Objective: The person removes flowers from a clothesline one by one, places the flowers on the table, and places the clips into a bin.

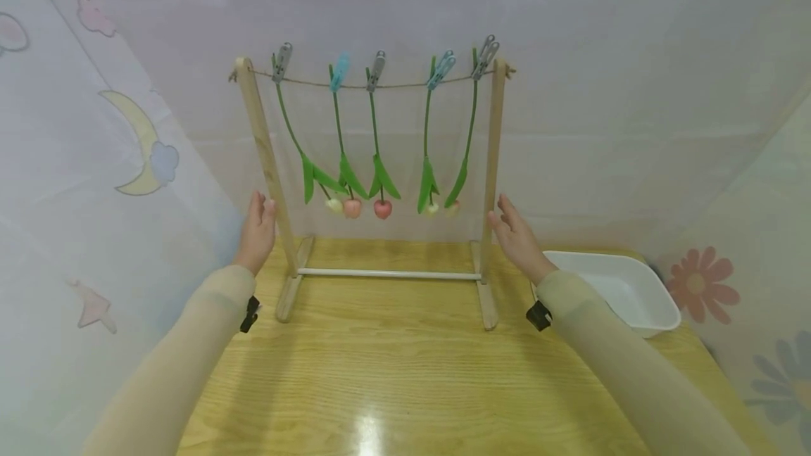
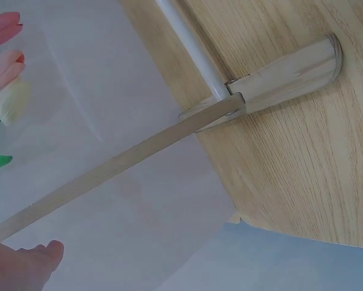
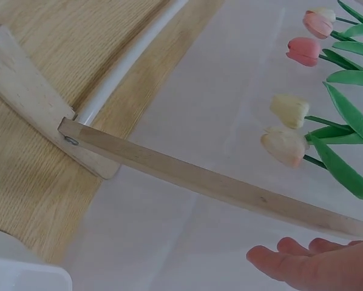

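A wooden rack (image 1: 497, 132) stands upright on the table, a twine line (image 1: 405, 86) strung between its two posts. Several artificial tulips (image 1: 383, 208) hang from it head down, each stem held by a grey or blue clothespin (image 1: 339, 72). My left hand (image 1: 256, 234) is beside the left post with its fingers extended. On the other side, my right hand (image 1: 516, 238) is raised next to the right post, fingers also extended. Neither palm holds anything. In the right wrist view the fingertips (image 3: 266, 260) lie just below the post (image 3: 230, 188).
A white plastic basin (image 1: 640, 294) sits at the table's right side, behind my right forearm. The rack's feet (image 1: 485, 305) and a white crossbar (image 1: 389, 274) rest low over the wooden table (image 1: 380, 371). Pale printed curtains (image 1: 602, 90) enclose the back and sides.
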Demonstrator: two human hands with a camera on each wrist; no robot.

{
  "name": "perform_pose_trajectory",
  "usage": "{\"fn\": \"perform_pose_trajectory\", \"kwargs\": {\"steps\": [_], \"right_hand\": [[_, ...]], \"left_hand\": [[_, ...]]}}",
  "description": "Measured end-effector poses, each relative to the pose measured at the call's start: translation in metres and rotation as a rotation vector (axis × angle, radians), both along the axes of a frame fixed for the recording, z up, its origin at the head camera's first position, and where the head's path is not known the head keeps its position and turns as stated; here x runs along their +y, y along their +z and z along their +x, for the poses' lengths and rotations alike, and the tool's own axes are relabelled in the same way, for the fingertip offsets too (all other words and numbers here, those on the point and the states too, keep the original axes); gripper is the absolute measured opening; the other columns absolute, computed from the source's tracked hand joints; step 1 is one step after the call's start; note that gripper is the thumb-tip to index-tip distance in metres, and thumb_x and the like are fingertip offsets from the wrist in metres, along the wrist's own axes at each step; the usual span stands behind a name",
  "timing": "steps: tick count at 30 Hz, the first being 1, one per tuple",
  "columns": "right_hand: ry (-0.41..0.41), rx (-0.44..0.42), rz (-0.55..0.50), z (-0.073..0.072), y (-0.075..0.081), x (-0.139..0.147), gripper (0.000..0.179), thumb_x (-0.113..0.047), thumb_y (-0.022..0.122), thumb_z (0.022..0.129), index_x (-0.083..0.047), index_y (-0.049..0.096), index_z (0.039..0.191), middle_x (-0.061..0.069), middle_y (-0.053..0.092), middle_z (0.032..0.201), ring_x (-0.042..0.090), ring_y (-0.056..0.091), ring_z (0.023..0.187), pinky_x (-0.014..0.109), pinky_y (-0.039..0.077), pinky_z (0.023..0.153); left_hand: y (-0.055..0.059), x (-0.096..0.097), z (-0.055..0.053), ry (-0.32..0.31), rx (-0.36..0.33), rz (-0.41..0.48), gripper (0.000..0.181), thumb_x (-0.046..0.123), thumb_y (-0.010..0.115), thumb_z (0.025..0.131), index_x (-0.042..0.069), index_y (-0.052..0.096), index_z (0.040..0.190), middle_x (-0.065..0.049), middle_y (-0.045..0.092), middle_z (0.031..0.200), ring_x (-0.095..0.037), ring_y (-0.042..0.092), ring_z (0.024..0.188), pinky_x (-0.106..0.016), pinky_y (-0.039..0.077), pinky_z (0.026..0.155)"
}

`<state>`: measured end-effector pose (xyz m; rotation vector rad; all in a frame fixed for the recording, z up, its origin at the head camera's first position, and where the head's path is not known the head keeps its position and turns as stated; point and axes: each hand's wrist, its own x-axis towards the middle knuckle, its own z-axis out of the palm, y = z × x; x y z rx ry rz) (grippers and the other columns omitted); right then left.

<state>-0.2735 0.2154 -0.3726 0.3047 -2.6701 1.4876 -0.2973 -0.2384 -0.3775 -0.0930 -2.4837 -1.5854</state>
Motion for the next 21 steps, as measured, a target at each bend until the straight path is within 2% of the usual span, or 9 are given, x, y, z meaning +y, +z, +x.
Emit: {"fn": "perform_pose_trajectory", "kwargs": {"steps": [9,13,21], "right_hand": [[-0.007,0.008,-0.064,-0.011,0.002,-0.001,0.064,-0.03,0.033,0.108,0.0,0.001,0.154,0.025,0.009,0.158,0.046,0.015,0.142,0.054,0.016,0.116],[-0.017,0.017,-0.098,-0.014,0.002,-0.002,0.063,-0.029,0.033,0.108,0.001,0.002,0.154,0.024,0.011,0.158,0.042,0.017,0.143,0.05,0.017,0.117],[-0.017,0.042,-0.124,-0.025,-0.002,0.0,0.062,-0.028,0.034,0.108,0.001,0.004,0.154,0.025,0.014,0.158,0.039,0.016,0.144,0.048,0.015,0.118]], "left_hand": [[0.002,0.003,-0.013,-0.008,0.038,0.01,0.065,0.035,0.023,0.108,-0.003,-0.007,0.152,-0.022,0.001,0.159,-0.036,0.007,0.146,-0.041,0.007,0.119],[0.003,0.003,-0.018,-0.037,0.052,0.031,0.063,0.031,0.022,0.108,-0.003,-0.009,0.151,-0.022,-0.003,0.159,-0.036,0.004,0.145,-0.041,0.007,0.119],[0.003,0.004,-0.027,-0.046,0.044,0.031,0.064,0.034,0.019,0.108,-0.003,-0.011,0.151,-0.019,-0.01,0.159,-0.03,-0.006,0.146,-0.039,-0.001,0.119]]}}
